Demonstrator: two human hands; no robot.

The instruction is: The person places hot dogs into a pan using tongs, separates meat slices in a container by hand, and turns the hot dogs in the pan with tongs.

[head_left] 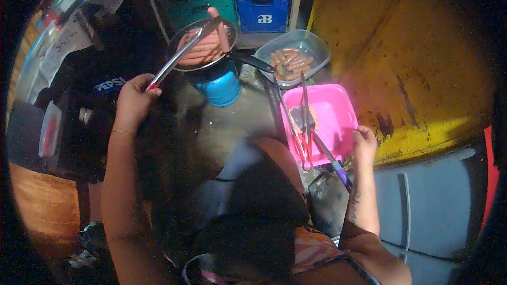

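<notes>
My left hand [136,97] is closed round the red-ended handle of metal tongs [182,53]. The tongs' tips reach over a frying pan [236,31], where one hot dog [222,36] stands tilted up at the tips. Several more hot dogs [195,51] lie side by side in the pan. My right hand [365,145] pinches the right rim of a pink basin [338,108]. Inside the basin rest red-handled tongs [302,148] and a dark turner [305,119]. A long utensil with a purple handle [341,173] leans over the basin's near edge.
A blue gas cylinder [221,87] stands beneath the pan, whose black handle [254,62] points right. Behind the basin, a clear plastic tub [319,47] holds several browned sausages [293,63]. Blue [262,8] and green [203,2] crates stand behind. A yellow panel [401,63] borders the right.
</notes>
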